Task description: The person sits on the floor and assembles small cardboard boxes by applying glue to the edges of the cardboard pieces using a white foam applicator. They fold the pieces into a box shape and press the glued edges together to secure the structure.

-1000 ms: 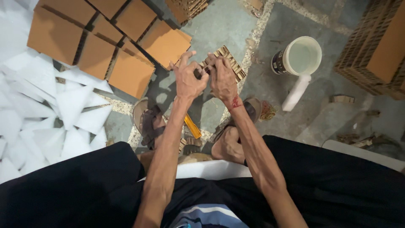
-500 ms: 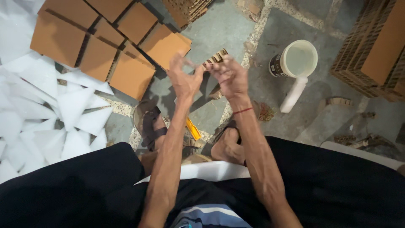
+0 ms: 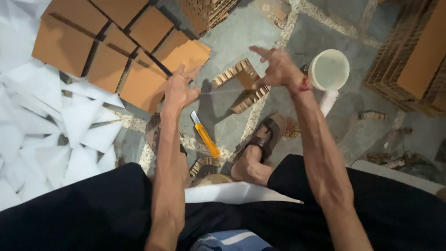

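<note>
My left hand and my right hand are raised apart over the stone floor. A thin pale strip stretches between them, pinched at each end, with the right hand's other fingers spread. Below and between the hands is a small block of ribbed corrugated cardboard; whether it rests on the floor I cannot tell. A yellow utility knife lies on the floor between my sandalled feet.
Flat brown cardboard squares lie at upper left beside a heap of white foam pieces. A white bucket stands at right. Stacks of corrugated cardboard sit at far right and top centre.
The hands held the cardboard block together; they have since pulled apart, left going left and right going right. The block has left them and now sits lower between them.
</note>
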